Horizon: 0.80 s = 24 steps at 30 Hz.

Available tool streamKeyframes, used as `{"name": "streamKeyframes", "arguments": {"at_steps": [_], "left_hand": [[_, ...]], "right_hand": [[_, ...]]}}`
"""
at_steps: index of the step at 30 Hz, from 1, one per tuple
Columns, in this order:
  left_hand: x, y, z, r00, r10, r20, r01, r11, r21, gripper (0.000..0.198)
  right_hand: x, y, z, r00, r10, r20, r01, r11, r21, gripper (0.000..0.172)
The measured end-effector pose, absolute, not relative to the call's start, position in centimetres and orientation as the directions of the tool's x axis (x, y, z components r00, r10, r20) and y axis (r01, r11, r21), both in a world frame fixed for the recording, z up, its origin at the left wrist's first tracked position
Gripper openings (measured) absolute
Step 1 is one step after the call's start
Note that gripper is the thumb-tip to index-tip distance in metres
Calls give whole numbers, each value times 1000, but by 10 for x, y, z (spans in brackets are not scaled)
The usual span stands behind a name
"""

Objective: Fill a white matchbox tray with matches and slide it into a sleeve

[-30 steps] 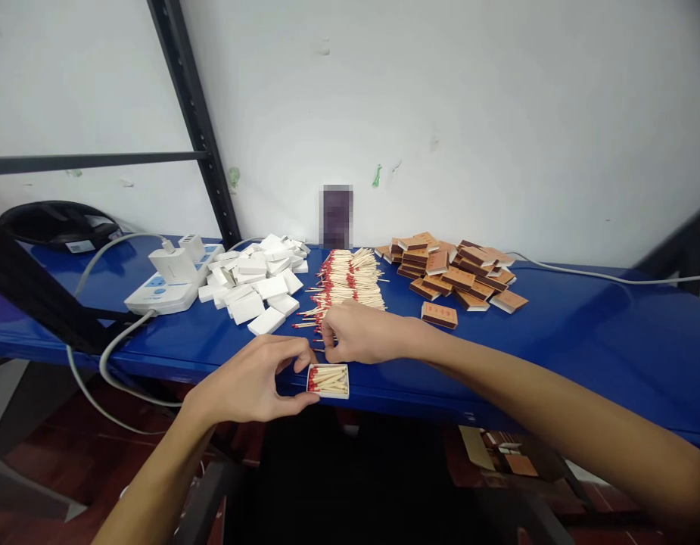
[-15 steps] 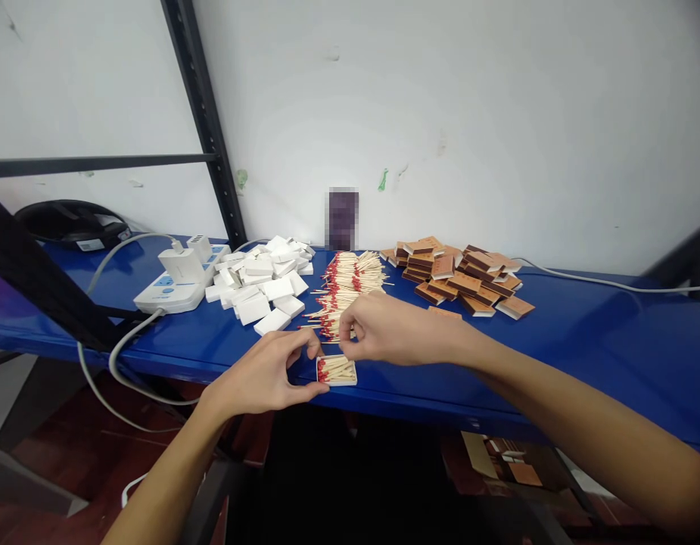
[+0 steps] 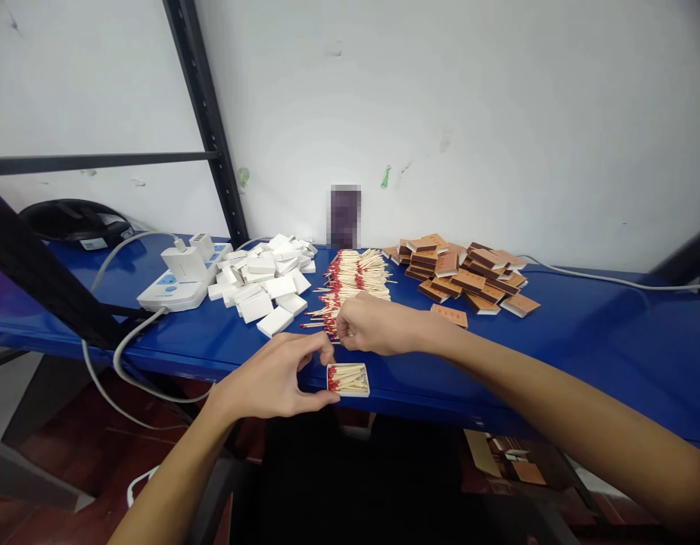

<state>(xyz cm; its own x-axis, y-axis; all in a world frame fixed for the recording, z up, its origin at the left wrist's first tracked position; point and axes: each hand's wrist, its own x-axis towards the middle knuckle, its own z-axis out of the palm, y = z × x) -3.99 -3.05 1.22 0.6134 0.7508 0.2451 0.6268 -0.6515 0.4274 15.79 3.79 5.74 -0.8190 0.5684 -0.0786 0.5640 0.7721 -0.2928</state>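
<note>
My left hand pinches a small white matchbox tray by its left end, thumb at the front and index finger at the back. Inside the tray lie several matches, red heads to the left. My right hand is at the near end of a long heap of loose matches, fingers curled together. What its fingertips hold, if anything, is hidden. To the left lies a pile of white inner trays. On the right is a pile of brown matchbox sleeves, with a single sleeve nearer my right wrist.
A power strip with a plugged-in charger and cables sits on the blue shelf at left. A black shelf post rises behind it. A pixelated dark object leans on the wall.
My left hand and the filled tray have shifted slightly right and toward me. My right hand has moved from above the tray back to the loose matches.
</note>
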Motion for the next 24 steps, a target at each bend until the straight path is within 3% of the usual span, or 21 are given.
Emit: {"name": "streamKeyframes", "arguments": {"at_steps": [9,18,21,24], "left_hand": [[-25,-28,13,582,770,261,661,-635,400,28],[3,-20,18,624,735,264,647,-676,354,24],[6,-19,18,638,729,246,642,-681,352,23],[6,-18,17,644,721,255,633,-690,352,25]], "right_hand": [[202,13,85,-752,649,-118,634,661,-402,9],[218,0,72,-734,662,-154,657,632,-411,10],[224,-1,72,-719,686,-113,663,626,-411,11],[232,-5,66,-687,726,30,646,629,-432,10]]}}
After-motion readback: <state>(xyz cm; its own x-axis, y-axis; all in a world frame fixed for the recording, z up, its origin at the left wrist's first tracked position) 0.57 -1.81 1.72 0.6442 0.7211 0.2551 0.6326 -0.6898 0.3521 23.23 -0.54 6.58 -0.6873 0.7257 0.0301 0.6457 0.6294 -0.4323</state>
